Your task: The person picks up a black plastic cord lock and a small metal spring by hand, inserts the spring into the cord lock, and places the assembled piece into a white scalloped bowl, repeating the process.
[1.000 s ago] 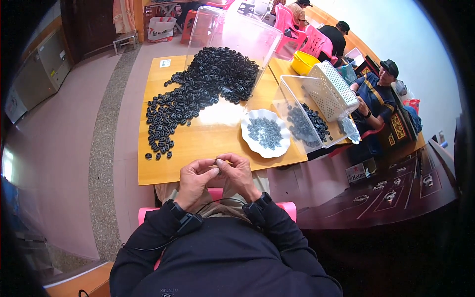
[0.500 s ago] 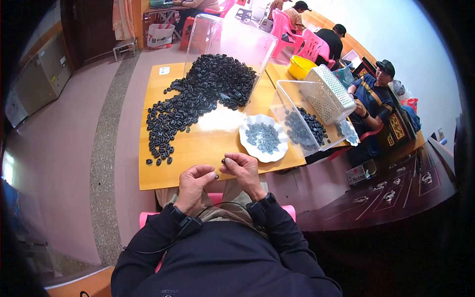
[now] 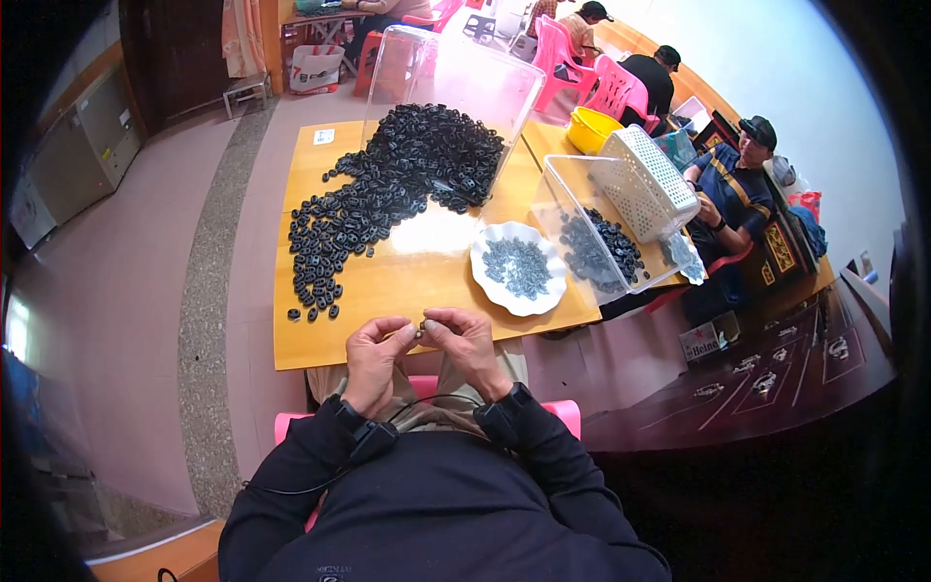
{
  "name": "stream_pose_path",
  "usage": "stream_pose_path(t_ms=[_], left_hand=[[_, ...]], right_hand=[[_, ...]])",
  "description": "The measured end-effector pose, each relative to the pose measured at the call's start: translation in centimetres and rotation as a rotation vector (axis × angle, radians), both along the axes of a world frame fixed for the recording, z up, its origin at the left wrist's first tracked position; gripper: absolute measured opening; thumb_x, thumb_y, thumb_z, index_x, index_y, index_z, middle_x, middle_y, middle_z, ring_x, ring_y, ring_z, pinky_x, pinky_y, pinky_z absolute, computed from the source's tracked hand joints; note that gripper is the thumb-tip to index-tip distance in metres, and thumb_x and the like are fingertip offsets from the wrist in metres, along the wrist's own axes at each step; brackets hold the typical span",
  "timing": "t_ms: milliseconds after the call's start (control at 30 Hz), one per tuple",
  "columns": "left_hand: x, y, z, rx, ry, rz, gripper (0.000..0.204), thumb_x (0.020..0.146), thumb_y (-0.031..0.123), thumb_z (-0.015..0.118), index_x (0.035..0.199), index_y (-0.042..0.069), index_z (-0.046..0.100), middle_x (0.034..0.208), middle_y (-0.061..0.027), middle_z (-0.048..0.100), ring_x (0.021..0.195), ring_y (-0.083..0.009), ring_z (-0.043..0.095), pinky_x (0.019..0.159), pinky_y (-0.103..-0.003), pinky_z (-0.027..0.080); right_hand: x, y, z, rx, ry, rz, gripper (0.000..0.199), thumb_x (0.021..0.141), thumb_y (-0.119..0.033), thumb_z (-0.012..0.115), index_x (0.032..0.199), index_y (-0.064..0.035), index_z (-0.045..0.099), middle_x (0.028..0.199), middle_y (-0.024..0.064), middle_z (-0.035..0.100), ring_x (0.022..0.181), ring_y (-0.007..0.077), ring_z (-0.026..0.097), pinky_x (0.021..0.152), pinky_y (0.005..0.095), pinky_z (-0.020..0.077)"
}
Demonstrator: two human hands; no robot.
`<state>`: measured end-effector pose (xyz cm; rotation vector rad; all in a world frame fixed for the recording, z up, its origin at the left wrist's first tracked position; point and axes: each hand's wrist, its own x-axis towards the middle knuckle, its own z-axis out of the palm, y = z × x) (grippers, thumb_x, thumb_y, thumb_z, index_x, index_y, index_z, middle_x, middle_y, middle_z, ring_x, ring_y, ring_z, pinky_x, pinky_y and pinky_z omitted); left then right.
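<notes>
Just over the near edge of the table, my left hand (image 3: pixel 371 361) and my right hand (image 3: pixel 467 347) meet with thumbs and forefingers pinched. Between the fingertips is a tiny dark piece (image 3: pixel 421 330), mostly covered; what each hand holds of it is hard to see. Beyond my hands a large heap of small black oval pieces with holes (image 3: pixel 427 155) spills leftward down the table. To the right stands a white scalloped plate (image 3: pixel 482 284) bearing many small greyish, translucent bits (image 3: pixel 517 269).
A big clear bin (image 3: pixel 529 92) lies behind the heap. Another clear bin (image 3: pixel 550 189) at right holds more black pieces, with a white perforated basket (image 3: pixel 652 184) over it. A yellow basin (image 3: pixel 592 131) stands behind. A person in a cap (image 3: pixel 737 184) sits at right; others sit farther back.
My right hand has moved left and slightly down, bringing its fingertips against those of my left hand. The pieces they pinched apart are now together. The heap and plate look unchanged.
</notes>
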<state>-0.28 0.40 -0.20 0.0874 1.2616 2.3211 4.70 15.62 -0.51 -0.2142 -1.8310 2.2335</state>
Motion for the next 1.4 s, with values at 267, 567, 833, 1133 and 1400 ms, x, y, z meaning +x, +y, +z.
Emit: stream_pose_path(t_ms=[267,567,833,1133,1400], left_hand=[[0.0,0.1,-0.8,0.070,-0.047,0.001,0.014,0.086,0.000,0.064,0.100,-0.004,0.062,0.094,-0.0089,0.066,0.084,-0.0159,0.064,0.080,-0.027,0.053],[0.4,0.2,0.3,0.063,-0.057,-0.073,0.023,0.085,-0.003,0.063,0.108,-0.004,0.062,0.101,-0.0105,0.067,0.092,-0.0161,0.063,0.084,-0.025,0.051],[0.4,0.4,-0.3,0.040,-0.005,-0.010,0.020,0.085,-0.004,0.063,0.105,-0.003,0.061,0.096,-0.0086,0.066,0.087,-0.0149,0.063,0.081,-0.026,0.052],[0.4,0.2,0.2,-0.005,0.039,0.029,0.015,0.087,-0.003,0.062,0.101,-0.001,0.058,0.091,-0.0079,0.065,0.078,-0.0142,0.063,0.073,-0.026,0.054],[0.4,0.3,0.0,-0.041,0.009,0.026,0.023,0.086,-0.002,0.063,0.108,-0.003,0.060,0.091,-0.0074,0.065,0.078,-0.0137,0.062,0.073,-0.026,0.053]], right_hand=[[0.0,-1.5,-0.3,0.050,0.022,-0.070,0.021,0.091,-0.007,0.061,0.108,0.0060,0.062,0.089,0.0081,0.068,0.077,0.0125,0.066,0.070,0.0245,0.0559],[-0.2,-1.8,-0.8,0.213,0.098,-0.181,0.018,0.090,-0.007,0.063,0.105,0.0037,0.064,0.088,0.0053,0.068,0.080,0.0084,0.062,0.070,0.0222,0.0511],[0.0,-1.8,-0.5,0.256,0.093,-0.148,0.020,0.092,-0.008,0.061,0.108,0.0042,0.062,0.089,0.0054,0.067,0.081,0.0098,0.064,0.072,0.0222,0.0527],[0.0,-0.6,-0.1,0.177,0.060,-0.077,0.020,0.094,-0.010,0.058,0.109,0.0033,0.062,0.084,0.0044,0.066,0.073,0.0102,0.063,0.068,0.0229,0.0523],[0.0,1.0,0.3,-0.088,0.005,-0.045,0.019,0.090,-0.005,0.062,0.107,0.0054,0.062,0.088,0.0100,0.067,0.079,0.0172,0.068,0.073,0.0279,0.0576]])
